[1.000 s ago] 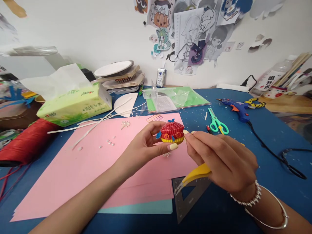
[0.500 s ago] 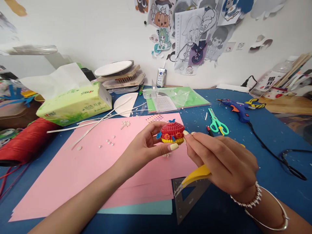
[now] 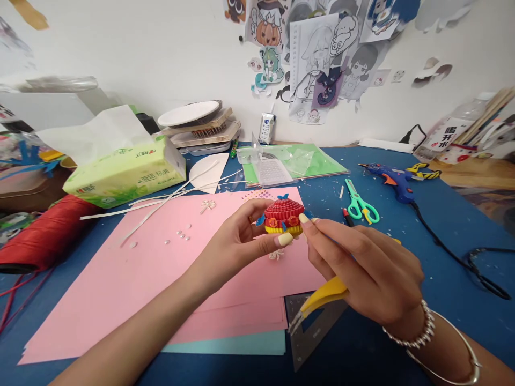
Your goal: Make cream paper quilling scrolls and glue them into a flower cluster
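Between its thumb and fingers, my left hand [image 3: 241, 241] holds a small quilled paper ornament [image 3: 284, 212] over the pink paper. The ornament has a ridged red dome, a yellow lower part, blue bits on top and around it, and orange-red flowers on its side. My right hand [image 3: 366, 262] has its thumb and forefinger pinched at the ornament's right side; what lies between the fingertips is too small to make out. Tucked in that hand's palm are yellow tweezers [image 3: 324, 295], metal tips pointing down and left. Below the ornament lies a white coiled paper piece [image 3: 276, 255].
Pink sheets [image 3: 132, 289] cover the table, with white beads [image 3: 181, 234] and paper strips [image 3: 161, 209]. A set square [image 3: 300, 348] lies near the front. Green scissors [image 3: 358, 203] and a corded glue gun [image 3: 390, 179] lie right. Left are a tissue box [image 3: 129, 177] and red spool [image 3: 48, 236].
Both hands keep the same hold at nearly the same place. The right fingertips and tweezers have shifted very slightly, and the whole view has moved a little.
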The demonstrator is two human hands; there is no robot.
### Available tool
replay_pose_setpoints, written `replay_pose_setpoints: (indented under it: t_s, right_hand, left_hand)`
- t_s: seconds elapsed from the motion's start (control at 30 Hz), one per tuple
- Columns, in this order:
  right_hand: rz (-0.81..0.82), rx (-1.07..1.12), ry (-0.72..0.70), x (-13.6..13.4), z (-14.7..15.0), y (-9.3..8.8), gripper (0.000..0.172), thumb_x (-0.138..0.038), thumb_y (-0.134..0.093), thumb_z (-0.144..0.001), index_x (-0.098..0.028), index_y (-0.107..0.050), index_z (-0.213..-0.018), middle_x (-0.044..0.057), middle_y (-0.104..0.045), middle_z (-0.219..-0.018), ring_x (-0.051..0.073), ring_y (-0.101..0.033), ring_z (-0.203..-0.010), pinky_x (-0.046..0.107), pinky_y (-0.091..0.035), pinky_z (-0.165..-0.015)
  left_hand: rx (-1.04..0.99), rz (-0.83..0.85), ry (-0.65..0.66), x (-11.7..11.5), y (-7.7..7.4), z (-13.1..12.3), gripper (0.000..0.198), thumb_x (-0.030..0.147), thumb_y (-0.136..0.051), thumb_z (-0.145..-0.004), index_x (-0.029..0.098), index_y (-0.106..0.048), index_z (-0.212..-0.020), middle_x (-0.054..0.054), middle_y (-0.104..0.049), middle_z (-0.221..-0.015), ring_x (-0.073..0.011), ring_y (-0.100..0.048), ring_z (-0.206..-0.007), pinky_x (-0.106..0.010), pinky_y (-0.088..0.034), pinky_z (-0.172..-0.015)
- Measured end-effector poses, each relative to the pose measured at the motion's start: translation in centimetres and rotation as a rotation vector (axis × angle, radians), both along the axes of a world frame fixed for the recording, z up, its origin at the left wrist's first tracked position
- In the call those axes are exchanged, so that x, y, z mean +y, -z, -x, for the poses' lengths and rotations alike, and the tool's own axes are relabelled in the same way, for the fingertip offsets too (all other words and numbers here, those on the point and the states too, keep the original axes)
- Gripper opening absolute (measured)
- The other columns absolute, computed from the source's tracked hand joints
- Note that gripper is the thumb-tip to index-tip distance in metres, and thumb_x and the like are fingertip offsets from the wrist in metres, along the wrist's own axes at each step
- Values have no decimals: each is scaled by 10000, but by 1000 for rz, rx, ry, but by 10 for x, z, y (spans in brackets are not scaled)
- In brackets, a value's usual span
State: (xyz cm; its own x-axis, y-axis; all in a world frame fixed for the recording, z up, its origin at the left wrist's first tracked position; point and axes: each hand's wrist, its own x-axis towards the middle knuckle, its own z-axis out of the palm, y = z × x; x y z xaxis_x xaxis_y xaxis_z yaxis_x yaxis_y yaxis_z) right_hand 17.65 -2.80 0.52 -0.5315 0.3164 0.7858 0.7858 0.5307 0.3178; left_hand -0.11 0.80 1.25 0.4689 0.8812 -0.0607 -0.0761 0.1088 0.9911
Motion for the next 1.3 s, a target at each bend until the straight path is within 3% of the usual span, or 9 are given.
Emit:
replay_pose_setpoints:
  t_s: [0.13,0.33,0.57,0.73,0.93,1.3]
  right_hand:
    - [-17,40,11,0,1,1,311,-176,-594,-704,-100,-608,-1006,58,-644,-873,108,-548,-602,256,-464,-562]
    - [48,257,37,2,4,1,345,-42,-519,-692,-107,-588,-1024,69,-548,-851,112,-529,-691,223,-484,-608]
    - [133,203,-58,2,3,6,330,-119,-494,-756,-127,-561,-1079,61,-510,-906,85,-515,-674,206,-477,-612]
    - [120,166,-29,2,1,4,318,-169,-501,-771,-174,-572,-1081,44,-522,-904,74,-501,-643,195,-467,-596]
    - [99,100,-42,2,0,-3,297,-114,-504,-760,-197,-601,-1028,34,-496,-850,71,-476,-611,198,-443,-547]
    - [112,256,-83,5,0,2,334,-42,-465,-749,-143,-578,-1047,50,-523,-852,94,-516,-678,203,-458,-584]
  left_hand:
    - [-37,-25,-13,1,-1,1,345,229,-638,-692,179,-477,-994,-44,-551,-1043,-183,-560,-889,-261,-465,-717]
    - [-48,-31,11,1,-2,2,366,234,-636,-697,187,-460,-1015,-51,-559,-1017,-191,-578,-869,-282,-481,-719]
    - [-49,-53,-25,0,-1,3,368,247,-648,-681,205,-490,-1011,-36,-555,-1012,-196,-576,-854,-298,-487,-707]
    - [-90,-44,53,2,3,7,352,268,-614,-717,206,-496,-1042,-37,-603,-926,-195,-587,-817,-300,-493,-680]
    - [-117,-33,119,4,6,11,332,277,-608,-722,192,-539,-1036,-47,-617,-888,-183,-585,-792,-279,-495,-671]
    - [-148,-4,125,4,5,10,304,279,-597,-725,193,-555,-1012,-55,-641,-897,-195,-608,-773,-318,-497,-701]
